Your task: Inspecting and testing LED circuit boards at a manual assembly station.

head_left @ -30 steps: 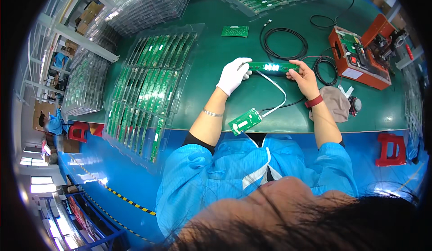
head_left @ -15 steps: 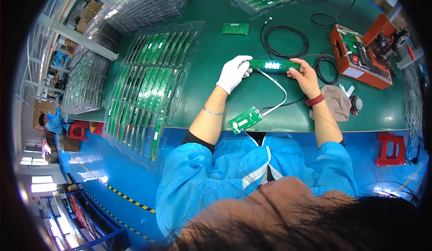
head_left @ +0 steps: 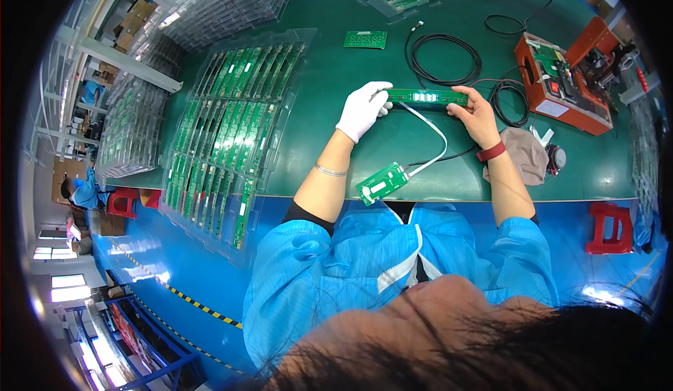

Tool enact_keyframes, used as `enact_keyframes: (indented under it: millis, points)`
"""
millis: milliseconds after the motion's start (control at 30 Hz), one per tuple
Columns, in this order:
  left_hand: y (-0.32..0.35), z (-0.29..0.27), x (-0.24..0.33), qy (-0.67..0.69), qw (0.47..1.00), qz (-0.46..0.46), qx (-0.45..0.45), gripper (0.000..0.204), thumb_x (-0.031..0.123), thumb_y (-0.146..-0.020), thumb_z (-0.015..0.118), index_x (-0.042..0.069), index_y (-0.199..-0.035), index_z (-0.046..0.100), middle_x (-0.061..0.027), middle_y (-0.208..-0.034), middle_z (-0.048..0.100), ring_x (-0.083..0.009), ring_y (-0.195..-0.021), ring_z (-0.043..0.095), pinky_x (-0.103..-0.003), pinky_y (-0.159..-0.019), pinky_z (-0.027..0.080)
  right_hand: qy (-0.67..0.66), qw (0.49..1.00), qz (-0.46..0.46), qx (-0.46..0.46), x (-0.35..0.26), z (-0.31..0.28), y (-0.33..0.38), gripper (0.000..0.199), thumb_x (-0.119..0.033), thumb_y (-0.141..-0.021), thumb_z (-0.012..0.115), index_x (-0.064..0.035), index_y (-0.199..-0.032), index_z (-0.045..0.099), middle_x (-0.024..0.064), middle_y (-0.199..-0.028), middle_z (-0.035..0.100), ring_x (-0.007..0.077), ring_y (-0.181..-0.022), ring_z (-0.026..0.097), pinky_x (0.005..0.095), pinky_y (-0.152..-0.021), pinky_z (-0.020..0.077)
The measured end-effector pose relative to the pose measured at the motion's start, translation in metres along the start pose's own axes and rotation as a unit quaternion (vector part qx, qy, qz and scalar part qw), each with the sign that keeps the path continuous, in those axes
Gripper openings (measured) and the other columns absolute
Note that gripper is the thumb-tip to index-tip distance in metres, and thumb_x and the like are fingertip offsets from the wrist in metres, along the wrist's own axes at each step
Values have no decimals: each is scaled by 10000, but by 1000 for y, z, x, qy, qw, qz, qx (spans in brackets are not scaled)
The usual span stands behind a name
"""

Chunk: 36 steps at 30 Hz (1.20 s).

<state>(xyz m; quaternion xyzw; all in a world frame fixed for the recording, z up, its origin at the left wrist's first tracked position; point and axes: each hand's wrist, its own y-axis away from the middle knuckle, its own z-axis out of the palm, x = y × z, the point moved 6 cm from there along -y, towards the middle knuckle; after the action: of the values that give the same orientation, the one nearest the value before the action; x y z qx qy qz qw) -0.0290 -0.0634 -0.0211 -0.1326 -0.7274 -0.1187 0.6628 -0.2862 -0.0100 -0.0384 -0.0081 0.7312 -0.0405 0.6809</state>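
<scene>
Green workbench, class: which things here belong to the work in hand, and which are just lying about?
In hand:
left hand, gloved
right hand, bare
long green strip board, held at both ends
white flat cable
small green board

Lying about:
coiled black cable
orange fixture
clear trays of boards
loose green board

The counter [head_left: 336, 111] has a smooth, matt green mat. A white cloth glove covers the left hand [head_left: 363, 109]. Clear glossy plastic trays [head_left: 231, 132] hold boards; the cable [head_left: 443, 60] looks rubbery black.
</scene>
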Motion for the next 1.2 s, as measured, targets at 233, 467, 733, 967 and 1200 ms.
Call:
enact_keyframes:
  millis: [233, 467, 733, 967, 1200]
  points:
    - [-1, 0, -1, 2, 1000, 3, 1, 281, 90, -924, 491, 9, -1170, 600, -114, -835, 655, -142, -681, 609, -235, -637, 510, -5, 1000, -1, 0, 2, -1, -1, 407, 16, -873, 611, -27, -1269, 529, 101, -941, 672, 125, -790, 652, 192, -745, 519]
    - [0, 0, 0, 2, 1000, 1, 1, 288, 100, -928, 491, 8, -1180, 596, -127, -836, 663, -145, -679, 605, -239, -643, 514, 1, 1000, -1, 4, 2, -1, -1, 405, 15, -874, 609, -30, -1269, 531, 98, -931, 671, 124, -783, 651, 190, -734, 518]
    - [-1, -1, -1, 37, 999, -20, 6, 278, 76, -919, 488, 18, -1163, 608, -98, -862, 643, -147, -714, 634, -233, -640, 513, 11, 1000, 1, 3, 0, 0, -1, 393, 11, -876, 609, -31, -1260, 538, 96, -900, 672, 124, -777, 653, 188, -719, 515]
    - [-3, -3, -3, 44, 999, -15, 7, 304, 63, -915, 476, 15, -1189, 599, -107, -871, 646, -153, -722, 639, -239, -651, 520, -7, 1000, -1, 4, -2, 2, -1, 384, 11, -876, 607, -29, -1252, 542, 92, -882, 670, 124, -766, 651, 187, -713, 512]
    - [-2, -2, -6, 38, 999, 14, 10, 304, 47, -924, 485, 1, -1201, 602, -132, -821, 666, -149, -678, 615, -233, -641, 513, -9, 1000, -5, 5, -4, 3, 1, 376, 14, -875, 602, -29, -1244, 543, 91, -885, 667, 122, -764, 642, 183, -714, 508]
